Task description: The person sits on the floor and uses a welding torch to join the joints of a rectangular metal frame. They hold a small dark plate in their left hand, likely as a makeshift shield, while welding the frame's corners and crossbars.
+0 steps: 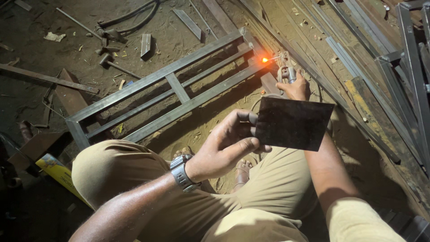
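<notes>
My left hand [226, 145] grips a dark square shield plate [292, 123] by its left edge, held up over my knees. My right hand [295, 88] reaches forward, closed on a welding electrode holder [286, 71]. The rod tip glows orange [265, 59] against the far right corner of a rectangular steel frame [174, 87] lying on the dirt floor. The plate hides part of my right forearm. A metal wristwatch [180, 172] sits on my left wrist.
A hammer [109, 60] and hoses [130, 20] lie beyond the frame at upper left. Steel bars and angle lengths [358, 58] are stacked at right, with a frame [414, 71] at the far right. Scrap strips [45, 78] and a yellow box [56, 172] lie at left.
</notes>
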